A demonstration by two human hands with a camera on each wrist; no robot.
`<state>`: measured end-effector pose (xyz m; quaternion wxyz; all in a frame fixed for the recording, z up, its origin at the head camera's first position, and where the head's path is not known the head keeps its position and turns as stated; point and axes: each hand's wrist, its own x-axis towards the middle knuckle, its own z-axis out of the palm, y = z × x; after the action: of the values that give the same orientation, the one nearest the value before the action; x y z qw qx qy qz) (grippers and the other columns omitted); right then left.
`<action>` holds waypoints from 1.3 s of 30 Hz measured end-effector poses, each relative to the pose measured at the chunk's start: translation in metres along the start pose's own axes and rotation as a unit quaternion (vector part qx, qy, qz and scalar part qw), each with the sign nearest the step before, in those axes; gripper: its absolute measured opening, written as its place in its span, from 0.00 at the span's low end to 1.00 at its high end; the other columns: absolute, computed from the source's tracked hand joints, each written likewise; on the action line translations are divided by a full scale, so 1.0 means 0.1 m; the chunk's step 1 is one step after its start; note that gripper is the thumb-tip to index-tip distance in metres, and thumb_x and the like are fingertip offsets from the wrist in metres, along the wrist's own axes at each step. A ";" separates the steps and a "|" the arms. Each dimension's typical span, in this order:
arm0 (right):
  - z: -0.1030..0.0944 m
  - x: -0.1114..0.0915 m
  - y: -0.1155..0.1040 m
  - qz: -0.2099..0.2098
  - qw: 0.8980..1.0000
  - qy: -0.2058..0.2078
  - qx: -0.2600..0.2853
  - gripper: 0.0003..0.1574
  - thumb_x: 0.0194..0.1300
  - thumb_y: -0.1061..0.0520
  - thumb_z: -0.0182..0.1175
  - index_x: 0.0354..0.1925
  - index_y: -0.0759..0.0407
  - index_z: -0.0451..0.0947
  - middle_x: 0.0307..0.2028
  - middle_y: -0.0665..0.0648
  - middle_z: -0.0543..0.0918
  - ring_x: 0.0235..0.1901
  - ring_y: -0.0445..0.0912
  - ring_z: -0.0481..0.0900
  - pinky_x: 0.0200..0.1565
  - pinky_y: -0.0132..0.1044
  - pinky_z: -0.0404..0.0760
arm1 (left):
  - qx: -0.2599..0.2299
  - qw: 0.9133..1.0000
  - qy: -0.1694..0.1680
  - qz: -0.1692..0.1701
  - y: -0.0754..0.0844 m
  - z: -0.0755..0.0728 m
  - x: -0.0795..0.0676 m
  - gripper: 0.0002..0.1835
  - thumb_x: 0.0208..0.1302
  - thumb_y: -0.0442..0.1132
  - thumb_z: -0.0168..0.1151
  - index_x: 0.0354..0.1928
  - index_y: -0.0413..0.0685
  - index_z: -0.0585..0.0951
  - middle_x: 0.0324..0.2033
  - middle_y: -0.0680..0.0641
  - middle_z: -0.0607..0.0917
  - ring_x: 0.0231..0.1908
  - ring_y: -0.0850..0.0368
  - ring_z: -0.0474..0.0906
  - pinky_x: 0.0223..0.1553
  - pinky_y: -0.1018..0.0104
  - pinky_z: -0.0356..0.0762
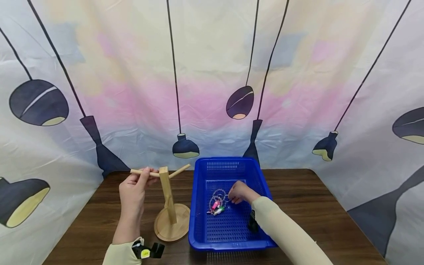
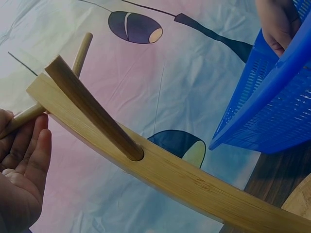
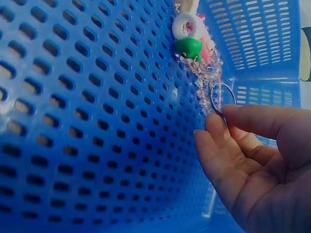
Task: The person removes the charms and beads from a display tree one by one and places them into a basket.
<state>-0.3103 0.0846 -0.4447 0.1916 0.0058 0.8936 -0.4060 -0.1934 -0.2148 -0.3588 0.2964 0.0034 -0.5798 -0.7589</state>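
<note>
My left hand [image 1: 131,191] grips one peg [image 1: 135,171] near the top of a wooden stand, thumb above and fingers beneath. This stand [image 1: 168,200] has a squarish post, several pegs angled upward and a round base [image 1: 180,230] on the table. My right hand [image 1: 241,191] is down inside a blue plastic basket [image 1: 232,245]. Between thumb and fingertips it pinches a thin metal key ring [image 3: 212,98]. From the ring a short chain runs to a bunch of keychains [image 1: 216,203] with clear beaded loops and pink, white and green charms [image 3: 188,48], lying low in the basket.
The basket stands on a dark wood table [image 1: 291,191], right of the stand's base, with its slotted walls rising around my right hand. Behind the table hangs a pastel cloth [image 1: 212,99] printed with dark lamps. A black strap [image 1: 157,250] is on my left wrist.
</note>
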 end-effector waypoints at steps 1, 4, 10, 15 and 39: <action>0.01 0.01 0.00 0.001 1.000 0.000 0.001 0.06 0.62 0.71 0.62 0.32 0.70 0.86 0.24 0.56 0.86 0.21 0.42 0.78 0.30 0.36 0.89 | -0.001 1.000 0.001 -0.002 0.00 0.00 0.00 0.11 0.74 0.33 0.60 0.34 0.51 0.89 0.29 0.58 0.91 0.32 0.67 0.89 0.38 0.75 0.89; 0.04 0.03 0.00 0.004 1.000 0.002 0.004 0.06 0.62 0.72 0.62 0.31 0.70 0.86 0.25 0.57 0.86 0.20 0.42 0.78 0.30 0.36 0.89 | 0.002 1.000 -0.003 -0.005 0.01 -0.01 0.00 0.11 0.74 0.33 0.60 0.35 0.51 0.88 0.29 0.58 0.91 0.33 0.67 0.89 0.38 0.75 0.89; 0.06 0.05 0.00 0.013 1.000 0.002 0.012 0.06 0.64 0.72 0.62 0.32 0.70 0.86 0.28 0.60 0.89 0.21 0.42 0.78 0.32 0.38 0.90 | -0.007 1.000 -0.006 -0.002 0.01 -0.02 0.00 0.11 0.74 0.33 0.60 0.35 0.50 0.89 0.29 0.57 0.91 0.33 0.67 0.89 0.38 0.75 0.89; 0.05 0.05 0.02 0.016 1.000 0.004 0.016 0.06 0.63 0.72 0.62 0.31 0.70 0.86 0.26 0.58 0.88 0.20 0.42 0.78 0.32 0.38 0.91 | -0.008 1.000 -0.004 -0.006 0.01 -0.01 0.00 0.11 0.74 0.33 0.60 0.35 0.50 0.88 0.29 0.57 0.91 0.33 0.67 0.89 0.38 0.75 0.89; 0.08 0.26 0.14 0.044 0.998 0.037 -0.014 0.07 0.61 0.70 0.67 0.26 0.66 0.84 0.20 0.54 0.82 0.20 0.43 0.79 0.31 0.38 0.90 | -0.003 1.000 -0.001 -0.008 0.01 -0.01 0.00 0.11 0.74 0.33 0.60 0.35 0.51 0.88 0.29 0.58 0.91 0.33 0.67 0.89 0.38 0.75 0.89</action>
<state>-0.3289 0.0841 -0.4685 0.1760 0.0572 0.9046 -0.3839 -0.1927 -0.2159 -0.3587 0.2897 0.0069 -0.5778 -0.7630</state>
